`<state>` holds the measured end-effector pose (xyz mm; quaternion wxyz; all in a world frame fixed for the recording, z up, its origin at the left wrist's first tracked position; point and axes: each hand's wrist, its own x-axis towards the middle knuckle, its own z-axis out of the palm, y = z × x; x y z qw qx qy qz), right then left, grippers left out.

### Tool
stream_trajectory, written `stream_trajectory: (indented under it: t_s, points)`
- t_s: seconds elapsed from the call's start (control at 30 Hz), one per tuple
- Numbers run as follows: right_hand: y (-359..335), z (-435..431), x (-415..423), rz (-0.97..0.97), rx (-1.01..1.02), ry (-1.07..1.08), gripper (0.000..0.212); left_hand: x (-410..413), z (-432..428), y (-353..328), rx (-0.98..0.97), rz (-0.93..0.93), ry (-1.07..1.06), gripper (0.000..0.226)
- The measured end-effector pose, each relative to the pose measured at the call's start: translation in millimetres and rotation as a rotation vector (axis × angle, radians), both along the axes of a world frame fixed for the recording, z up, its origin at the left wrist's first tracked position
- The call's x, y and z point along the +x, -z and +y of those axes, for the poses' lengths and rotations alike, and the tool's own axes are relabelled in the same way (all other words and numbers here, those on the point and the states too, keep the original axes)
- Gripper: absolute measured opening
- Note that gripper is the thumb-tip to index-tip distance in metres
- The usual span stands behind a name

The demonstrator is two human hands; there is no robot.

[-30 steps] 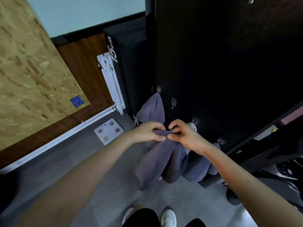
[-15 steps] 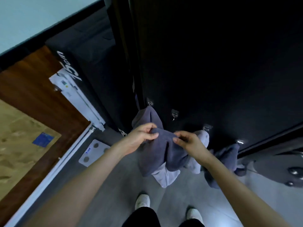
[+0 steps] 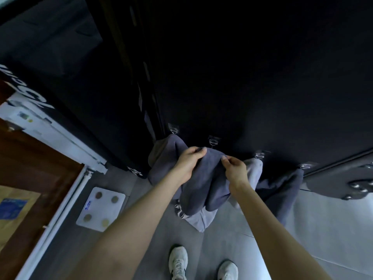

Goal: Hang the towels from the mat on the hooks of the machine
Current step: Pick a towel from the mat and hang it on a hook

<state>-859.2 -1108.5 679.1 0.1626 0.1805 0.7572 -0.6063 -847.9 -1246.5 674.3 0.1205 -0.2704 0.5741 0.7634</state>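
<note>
Held towel [image 3: 203, 176] just below hook [image 3: 213, 142]

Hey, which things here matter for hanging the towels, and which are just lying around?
Job: dark grey towel gripped by left hand and right hand; bare metal hook; black machine panel.
Lying about: white flat floor scale; black box with white lettering.

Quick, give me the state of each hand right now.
Left hand: closed, gripping the top edge of the dark grey towel.
Right hand: closed, pinching the same towel's top edge.
</note>
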Motion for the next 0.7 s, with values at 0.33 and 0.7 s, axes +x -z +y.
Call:
stream_trajectory:
  t_s: [0.33,0.7]
  points:
    - [45.4,-26.9,-18.6,0.037,0.165,0.173,0.018,-21.0,11.5,52.0,-0.851,-0.044,-0.276,0.052]
    - [48.5,-30.6,-1.7,0.177,0.565,0.209,0.021,-16.8,25.8,53.5,-0.562,0.208,-0.054,0.028]
